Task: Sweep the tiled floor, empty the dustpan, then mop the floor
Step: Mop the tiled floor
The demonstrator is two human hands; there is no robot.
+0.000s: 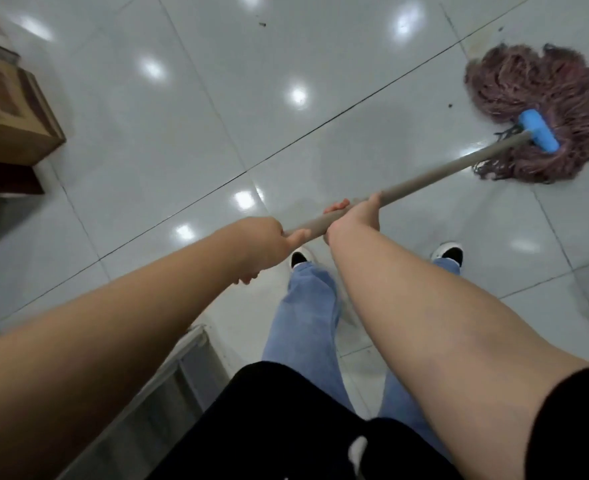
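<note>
So the biggest thing here is the tiled floor, glossy white-grey tiles with dark grout lines and a bunch of ceiling-light reflections on it. A few dark specks sit on it out past the grip, up toward the far side.

Next down in size: one cardboard box, way off to the left of the grip, sitting on something dark and low by the edge of the room. Closer in, under the left forearm, there's a pale metal-looking frame, can't tell what it is.

One mop, and its reddish-brown stringy mop head is splayed flat on the floor well out to the right and ahead of the grip, held by one blue clamp. One grey handle runs diagonally from the clamp back to the hands.

Two hands, both wrapped around the handle. The right hand is further up the pole, fingers curled over it. The left hand grips the near end, just behind the right.

Below the grip: two legs in blue jeans and two black-and-white shoes, one straight under the hands, one off to the right.
</note>
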